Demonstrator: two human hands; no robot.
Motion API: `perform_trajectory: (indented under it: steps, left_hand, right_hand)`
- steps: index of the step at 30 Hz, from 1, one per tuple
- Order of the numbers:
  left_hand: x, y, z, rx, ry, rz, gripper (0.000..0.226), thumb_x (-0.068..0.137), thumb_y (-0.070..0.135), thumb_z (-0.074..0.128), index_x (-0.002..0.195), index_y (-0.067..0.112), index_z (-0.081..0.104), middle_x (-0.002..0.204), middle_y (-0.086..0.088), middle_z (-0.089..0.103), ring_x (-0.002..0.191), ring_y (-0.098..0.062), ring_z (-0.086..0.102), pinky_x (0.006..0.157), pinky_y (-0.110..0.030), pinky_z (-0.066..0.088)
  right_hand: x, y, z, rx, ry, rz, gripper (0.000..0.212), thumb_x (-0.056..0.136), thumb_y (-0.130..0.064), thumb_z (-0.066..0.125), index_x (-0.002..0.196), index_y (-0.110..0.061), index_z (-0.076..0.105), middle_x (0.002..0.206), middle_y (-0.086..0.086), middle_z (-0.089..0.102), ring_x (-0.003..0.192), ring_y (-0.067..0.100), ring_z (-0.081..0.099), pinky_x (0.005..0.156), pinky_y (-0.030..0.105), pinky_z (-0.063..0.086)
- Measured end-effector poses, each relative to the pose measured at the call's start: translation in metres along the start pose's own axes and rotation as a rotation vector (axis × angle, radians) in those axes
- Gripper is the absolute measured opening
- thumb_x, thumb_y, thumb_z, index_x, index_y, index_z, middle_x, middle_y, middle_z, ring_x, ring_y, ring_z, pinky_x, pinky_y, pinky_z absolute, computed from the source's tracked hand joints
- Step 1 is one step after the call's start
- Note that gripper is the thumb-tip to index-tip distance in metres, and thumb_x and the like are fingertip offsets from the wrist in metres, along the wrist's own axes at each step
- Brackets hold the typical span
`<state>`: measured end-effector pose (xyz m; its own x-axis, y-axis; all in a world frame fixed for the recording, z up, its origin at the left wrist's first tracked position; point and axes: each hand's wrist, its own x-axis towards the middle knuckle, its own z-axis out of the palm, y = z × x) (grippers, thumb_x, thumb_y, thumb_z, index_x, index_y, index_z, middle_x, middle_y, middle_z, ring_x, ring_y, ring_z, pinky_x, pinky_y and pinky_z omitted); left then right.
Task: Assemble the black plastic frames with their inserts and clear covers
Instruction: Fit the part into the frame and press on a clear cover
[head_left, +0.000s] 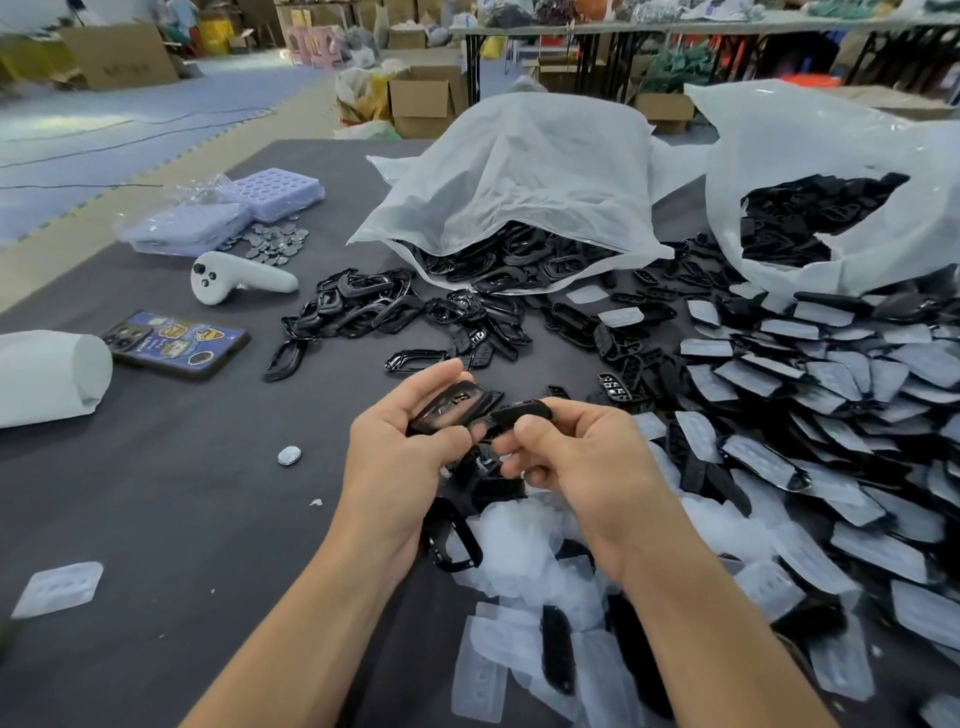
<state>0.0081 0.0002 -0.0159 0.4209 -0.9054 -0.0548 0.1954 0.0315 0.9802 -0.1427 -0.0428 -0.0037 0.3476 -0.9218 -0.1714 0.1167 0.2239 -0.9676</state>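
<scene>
My left hand grips a black plastic frame with an insert in it, held above the dark table. My right hand pinches a second black piece that touches the frame's right end. Loose black frames lie scattered beyond my hands. Clear covers are heaped under my right wrist, and a large pile of covered pieces fills the right side. Another black frame rests on the table just below my left hand.
Two white plastic bags spill black parts at the back. On the left lie a phone, a white controller, purple trays with metal discs, and a white roll. One disc and one clear cover lie apart.
</scene>
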Motion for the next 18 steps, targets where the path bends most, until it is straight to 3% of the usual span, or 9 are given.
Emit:
perform_trajectory:
  steps: [6, 13, 16, 18]
  left_hand:
    - [0.0006, -0.0018, 0.0037, -0.156, -0.062, -0.062, 0.046, 0.098, -0.012, 0.054, 0.104, 0.023, 0.083, 0.110, -0.008, 0.080, 0.093, -0.017, 0.077, 0.077, -0.022, 0.060]
    - [0.0031, 0.0000, 0.0033, -0.263, -0.143, -0.050, 0.036, 0.093, 0.008, 0.059, 0.107, 0.030, 0.083, 0.113, -0.002, 0.079, 0.103, -0.015, 0.073, 0.095, -0.030, 0.059]
    - [0.0013, 0.0006, 0.0047, -0.321, -0.213, -0.091, 0.034, 0.082, 0.014, 0.062, 0.107, 0.027, 0.083, 0.116, -0.005, 0.078, 0.095, -0.017, 0.073, 0.085, -0.029, 0.062]
    - [0.0001, -0.0001, 0.0062, -0.305, -0.251, -0.109, 0.032, 0.086, 0.010, 0.061, 0.107, 0.022, 0.082, 0.118, -0.006, 0.077, 0.086, -0.016, 0.073, 0.075, -0.027, 0.060]
  right_hand:
    - [0.0002, 0.0000, 0.0014, -0.018, 0.014, -0.007, 0.024, 0.095, 0.000, 0.067, 0.071, -0.006, 0.070, 0.067, 0.016, 0.071, 0.045, 0.014, 0.057, 0.042, 0.016, 0.041]
    - [-0.0005, -0.0002, 0.0016, -0.088, 0.000, -0.080, 0.026, 0.093, -0.002, 0.069, 0.069, -0.011, 0.071, 0.067, 0.013, 0.072, 0.048, 0.015, 0.056, 0.046, 0.017, 0.042]
    - [-0.0007, 0.0006, 0.0022, -0.119, -0.018, -0.109, 0.023, 0.092, -0.002, 0.071, 0.070, -0.009, 0.072, 0.066, 0.013, 0.072, 0.048, 0.016, 0.056, 0.045, 0.017, 0.041]
    - [-0.0006, 0.0012, 0.0009, -0.134, -0.046, -0.119, 0.021, 0.091, -0.001, 0.070, 0.072, -0.008, 0.072, 0.067, 0.013, 0.072, 0.050, 0.016, 0.058, 0.046, 0.018, 0.042]
